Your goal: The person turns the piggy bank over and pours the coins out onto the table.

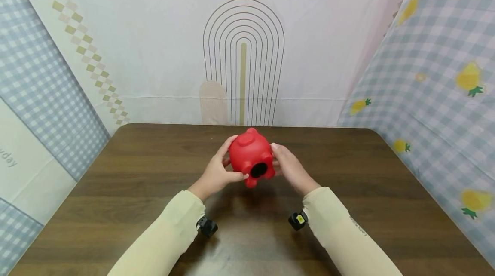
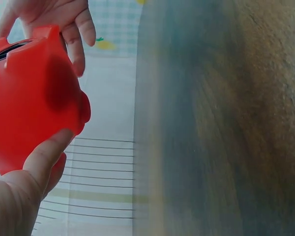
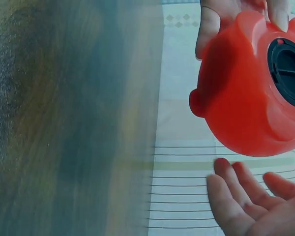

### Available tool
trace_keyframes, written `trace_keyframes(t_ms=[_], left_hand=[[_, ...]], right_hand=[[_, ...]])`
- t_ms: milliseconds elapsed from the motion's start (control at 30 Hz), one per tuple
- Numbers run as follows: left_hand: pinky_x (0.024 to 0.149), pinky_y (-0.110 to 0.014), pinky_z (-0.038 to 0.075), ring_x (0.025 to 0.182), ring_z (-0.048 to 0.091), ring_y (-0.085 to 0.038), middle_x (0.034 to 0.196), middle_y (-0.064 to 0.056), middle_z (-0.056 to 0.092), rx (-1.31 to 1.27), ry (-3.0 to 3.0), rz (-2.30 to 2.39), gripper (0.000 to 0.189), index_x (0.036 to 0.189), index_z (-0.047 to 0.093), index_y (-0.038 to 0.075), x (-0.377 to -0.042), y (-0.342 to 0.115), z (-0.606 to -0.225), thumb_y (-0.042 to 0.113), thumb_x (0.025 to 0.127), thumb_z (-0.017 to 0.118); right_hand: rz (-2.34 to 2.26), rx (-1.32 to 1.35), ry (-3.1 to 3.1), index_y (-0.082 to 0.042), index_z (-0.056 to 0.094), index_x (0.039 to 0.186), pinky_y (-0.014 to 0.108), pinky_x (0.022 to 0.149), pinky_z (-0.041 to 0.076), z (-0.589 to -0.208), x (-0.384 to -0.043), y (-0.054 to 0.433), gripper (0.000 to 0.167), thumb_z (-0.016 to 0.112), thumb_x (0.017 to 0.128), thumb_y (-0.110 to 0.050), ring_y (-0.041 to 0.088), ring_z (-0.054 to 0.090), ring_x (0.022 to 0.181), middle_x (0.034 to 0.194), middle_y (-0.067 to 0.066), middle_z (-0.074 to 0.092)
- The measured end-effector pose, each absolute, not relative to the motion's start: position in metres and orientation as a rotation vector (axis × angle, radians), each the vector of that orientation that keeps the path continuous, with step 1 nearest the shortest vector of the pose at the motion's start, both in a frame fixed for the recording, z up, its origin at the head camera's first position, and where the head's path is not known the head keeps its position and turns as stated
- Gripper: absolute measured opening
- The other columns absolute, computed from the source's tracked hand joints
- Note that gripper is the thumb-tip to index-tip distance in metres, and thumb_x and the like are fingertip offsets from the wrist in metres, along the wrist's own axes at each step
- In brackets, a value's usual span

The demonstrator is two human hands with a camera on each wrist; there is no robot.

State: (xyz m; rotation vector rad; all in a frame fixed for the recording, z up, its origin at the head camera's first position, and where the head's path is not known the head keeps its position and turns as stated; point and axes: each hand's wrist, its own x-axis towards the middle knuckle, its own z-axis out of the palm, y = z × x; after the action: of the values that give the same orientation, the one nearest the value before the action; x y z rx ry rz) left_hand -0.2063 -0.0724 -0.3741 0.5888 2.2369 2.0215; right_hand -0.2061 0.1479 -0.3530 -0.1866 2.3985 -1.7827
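A red piggy bank (image 1: 249,151) is held up over the table, tilted so that its underside with stubby feet and a round black plug (image 3: 289,73) faces toward me. My left hand (image 1: 216,173) grips it from the left, thumb near the plug and fingers round the far side. To its right is my right hand (image 1: 292,169), fingers extended and slightly bent. In the right wrist view a gap shows between those fingers (image 3: 225,189) and the red body.
The dark wooden table (image 1: 127,207) stretches under both arms. Behind it hangs a pale cloth (image 1: 162,52) with arch lines, and checked cloth (image 1: 437,95) with yellow fruit prints borders the right side. A small black wrist camera (image 1: 206,226) sits under the left sleeve.
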Motion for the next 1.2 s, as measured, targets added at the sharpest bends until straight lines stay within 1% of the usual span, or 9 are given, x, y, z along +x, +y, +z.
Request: trace_keyframes(t_ms=[100, 233, 367, 467, 533, 667, 800, 1067, 1200], left_hand=[[0.087, -0.044, 0.054, 0.123, 0.046, -0.037, 0.141, -0.008, 0.041, 0.551, 2.222, 2.050, 0.089, 0.148, 0.033, 0.029, -0.206, -0.073, -0.373, 0.002, 0.074, 0.076], [0.087, -0.044, 0.054, 0.121, 0.047, -0.037, 0.140, -0.009, 0.041, 0.499, 2.214, 2.079, 0.090, 0.149, 0.032, 0.029, -0.206, -0.072, -0.373, 0.002, 0.075, 0.075], [0.087, -0.043, 0.054, 0.120, 0.048, -0.037, 0.139, -0.009, 0.041, 0.451, 2.206, 2.107, 0.090, 0.149, 0.030, 0.029, -0.207, -0.070, -0.375, 0.003, 0.076, 0.075], [0.087, -0.044, 0.054, 0.120, 0.048, -0.037, 0.139, -0.008, 0.041, 0.411, 2.187, 2.136, 0.089, 0.149, 0.030, 0.029, -0.207, -0.069, -0.377, 0.004, 0.076, 0.075], [0.087, -0.043, 0.054, 0.121, 0.047, -0.037, 0.139, -0.009, 0.041, 0.392, 2.175, 2.159, 0.089, 0.149, 0.029, 0.028, -0.207, -0.068, -0.377, 0.004, 0.077, 0.075], [0.086, -0.042, 0.054, 0.121, 0.047, -0.035, 0.140, -0.007, 0.041, 0.353, 2.171, 2.197, 0.090, 0.149, 0.029, 0.028, -0.207, -0.067, -0.378, 0.003, 0.077, 0.076], [0.086, -0.041, 0.055, 0.121, 0.048, -0.034, 0.141, -0.005, 0.041, 0.330, 2.159, 2.235, 0.090, 0.149, 0.030, 0.029, -0.206, -0.065, -0.379, 0.003, 0.076, 0.076], [0.087, -0.042, 0.054, 0.122, 0.046, -0.032, 0.141, -0.004, 0.041, 0.298, 2.139, 2.292, 0.091, 0.148, 0.031, 0.029, -0.204, -0.062, -0.380, 0.002, 0.075, 0.076], [0.088, -0.043, 0.054, 0.123, 0.046, -0.032, 0.141, -0.005, 0.041, 0.287, 2.131, 2.311, 0.089, 0.148, 0.031, 0.028, -0.203, -0.060, -0.380, 0.002, 0.076, 0.076]], right_hand=[[-1.833, -0.164, 2.451, -0.005, 0.040, 0.142, 0.043, 0.088, 0.051, -0.353, -0.203, 0.148, 0.055, 0.038, 0.102, -0.043, 0.034, 0.057, 0.113, 0.131, 0.018, 0.052], [-1.901, -0.167, 2.533, -0.006, 0.044, 0.139, 0.046, 0.091, 0.050, -0.354, -0.199, 0.147, 0.048, 0.044, 0.102, -0.035, 0.031, 0.058, 0.111, 0.128, 0.018, 0.056], [-1.979, -0.233, 2.620, -0.003, 0.045, 0.137, 0.042, 0.093, 0.049, -0.357, -0.195, 0.144, 0.042, 0.049, 0.100, -0.023, 0.031, 0.058, 0.110, 0.123, 0.019, 0.058], [-2.016, -0.270, 2.686, -0.003, 0.045, 0.137, 0.033, 0.092, 0.048, -0.361, -0.192, 0.143, 0.043, 0.055, 0.098, -0.018, 0.029, 0.057, 0.111, 0.123, 0.019, 0.057], [-2.033, -0.285, 2.729, -0.004, 0.046, 0.136, 0.031, 0.090, 0.048, -0.363, -0.190, 0.142, 0.044, 0.058, 0.096, -0.016, 0.027, 0.056, 0.111, 0.123, 0.017, 0.057], [-2.048, -0.349, 2.844, -0.004, 0.050, 0.132, 0.039, 0.090, 0.048, -0.366, -0.187, 0.140, 0.045, 0.065, 0.091, -0.014, 0.026, 0.057, 0.110, 0.121, 0.013, 0.058], [-1.960, -0.461, 3.023, -0.004, 0.054, 0.128, 0.045, 0.088, 0.048, -0.369, -0.185, 0.138, 0.044, 0.070, 0.087, -0.013, 0.025, 0.055, 0.109, 0.120, 0.012, 0.057], [-1.604, -0.720, 3.393, -0.002, 0.065, 0.115, 0.044, 0.089, 0.052, -0.374, -0.181, 0.135, 0.036, 0.076, 0.081, -0.010, 0.027, 0.053, 0.111, 0.119, 0.014, 0.058], [-1.454, -0.806, 3.496, -0.003, 0.068, 0.107, 0.043, 0.084, 0.054, -0.375, -0.180, 0.133, 0.031, 0.078, 0.079, -0.010, 0.027, 0.054, 0.109, 0.119, 0.014, 0.058]])
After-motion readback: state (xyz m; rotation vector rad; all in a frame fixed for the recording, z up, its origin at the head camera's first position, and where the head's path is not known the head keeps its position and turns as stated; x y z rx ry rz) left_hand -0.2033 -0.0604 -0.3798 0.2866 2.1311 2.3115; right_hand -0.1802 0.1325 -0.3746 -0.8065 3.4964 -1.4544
